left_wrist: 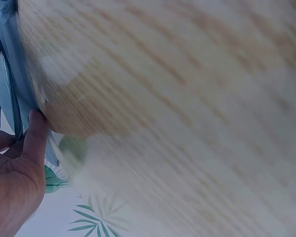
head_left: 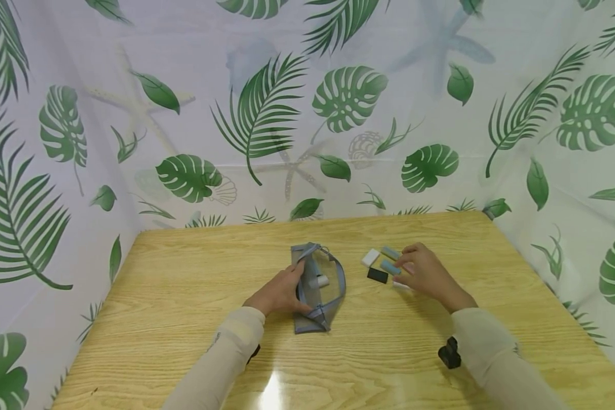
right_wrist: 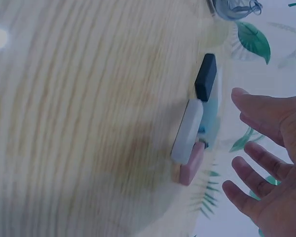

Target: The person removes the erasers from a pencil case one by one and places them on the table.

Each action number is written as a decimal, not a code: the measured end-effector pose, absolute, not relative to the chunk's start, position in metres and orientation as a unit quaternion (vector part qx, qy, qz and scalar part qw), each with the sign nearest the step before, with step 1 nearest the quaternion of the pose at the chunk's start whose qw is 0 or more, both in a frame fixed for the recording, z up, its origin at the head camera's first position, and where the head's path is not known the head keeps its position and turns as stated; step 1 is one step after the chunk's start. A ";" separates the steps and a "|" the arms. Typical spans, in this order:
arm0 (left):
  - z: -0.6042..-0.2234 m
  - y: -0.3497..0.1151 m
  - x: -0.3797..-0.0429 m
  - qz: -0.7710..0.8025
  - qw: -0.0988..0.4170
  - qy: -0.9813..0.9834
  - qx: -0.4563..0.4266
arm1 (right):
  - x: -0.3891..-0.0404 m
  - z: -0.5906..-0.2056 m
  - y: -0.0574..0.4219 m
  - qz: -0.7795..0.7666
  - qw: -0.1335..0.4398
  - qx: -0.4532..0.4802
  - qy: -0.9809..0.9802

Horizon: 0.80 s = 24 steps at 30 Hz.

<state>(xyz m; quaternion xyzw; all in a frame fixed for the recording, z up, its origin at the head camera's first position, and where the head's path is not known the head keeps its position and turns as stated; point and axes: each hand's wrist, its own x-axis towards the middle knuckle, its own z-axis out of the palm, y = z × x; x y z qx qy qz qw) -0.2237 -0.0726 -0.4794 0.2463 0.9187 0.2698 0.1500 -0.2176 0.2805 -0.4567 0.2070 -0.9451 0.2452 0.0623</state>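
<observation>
A blue-grey see-through zip pouch [head_left: 307, 327] stands with its mouth spread, a white block [head_left: 322, 281] visible inside it. My left hand [head_left: 282, 289] grips the pouch's near left edge; in the left wrist view, fingers and thumb hold its blue fabric [left_wrist: 20, 74]. Over a small group of eraser-like blocks hovers my right hand [head_left: 424, 272], fingers apart. Near it lie a white block [head_left: 370, 257], a black block [head_left: 377, 275] and blue blocks [head_left: 390, 267]. The right wrist view shows a pink block [right_wrist: 192, 165] beside a whitish one [right_wrist: 187, 131], with a gap to the fingers.
The blocks and pouch are on a wood-grain table [head_left: 184, 273]. A leaf-printed white cloth [head_left: 287, 188] rises behind the table's back edge and along both sides. Black wrist camera mounts [head_left: 449, 353] hang under the sleeves.
</observation>
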 end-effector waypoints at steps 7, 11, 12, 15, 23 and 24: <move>-0.478 -0.074 -0.223 0.275 0.154 0.916 0.248 | -0.226 -0.455 0.261 0.254 0.049 0.214 -0.942; -0.478 -0.074 -0.223 0.275 0.156 0.916 0.248 | -0.227 -0.454 0.250 0.260 0.047 0.216 -0.940; -0.478 -0.073 -0.223 0.275 0.156 0.916 0.247 | -0.226 -0.453 0.248 0.262 0.046 0.216 -0.940; -0.478 -0.073 -0.223 0.275 0.155 0.916 0.246 | -0.226 -0.452 0.239 0.265 0.044 0.218 -0.938; -0.479 -0.073 -0.223 0.271 0.157 0.917 0.247 | -0.230 -0.455 0.220 0.263 0.045 0.233 -0.935; -0.479 -0.074 -0.223 0.271 0.158 0.917 0.245 | -0.231 -0.455 0.217 0.258 0.041 0.234 -0.936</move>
